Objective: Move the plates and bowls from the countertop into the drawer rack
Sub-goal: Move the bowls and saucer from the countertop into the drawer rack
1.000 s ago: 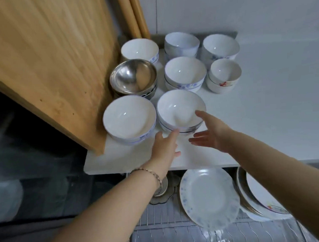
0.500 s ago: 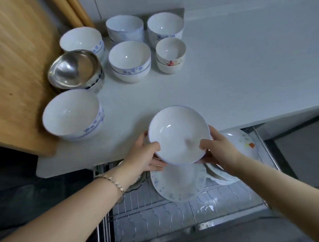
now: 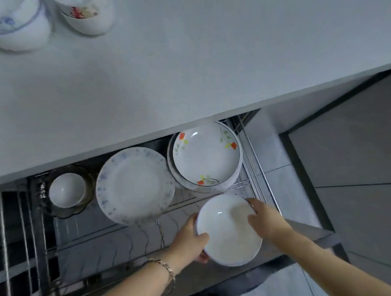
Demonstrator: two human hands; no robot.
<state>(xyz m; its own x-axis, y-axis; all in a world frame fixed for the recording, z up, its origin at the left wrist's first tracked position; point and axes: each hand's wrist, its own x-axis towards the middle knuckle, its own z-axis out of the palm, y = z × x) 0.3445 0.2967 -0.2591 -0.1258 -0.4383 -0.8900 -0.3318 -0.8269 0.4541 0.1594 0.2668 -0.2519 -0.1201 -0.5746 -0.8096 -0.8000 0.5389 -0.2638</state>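
I hold a white bowl [image 3: 226, 234] with both hands over the front right part of the wire drawer rack [image 3: 136, 239]. My left hand [image 3: 190, 241] grips its left rim and my right hand [image 3: 265, 221] grips its right rim. In the rack stand a blue-patterned plate [image 3: 133, 185], a stack of flower-printed plates [image 3: 207, 154] to its right, and a small white bowl [image 3: 66, 189] on a dark glass dish at the left. Two more bowls, a blue-patterned bowl [image 3: 14, 28] and a red-flowered bowl [image 3: 88, 15], sit on the white countertop [image 3: 185, 57] at the top left.
The countertop edge overhangs the back of the open drawer. Upright wire prongs line the rack's front row under the held bowl. Grey floor tiles [image 3: 360, 161] lie to the right of the drawer.
Both hands lifted the white bowl off the countertop and lowered it over the drawer rack's front right. The view tilted down, so most countertop bowls left the frame.
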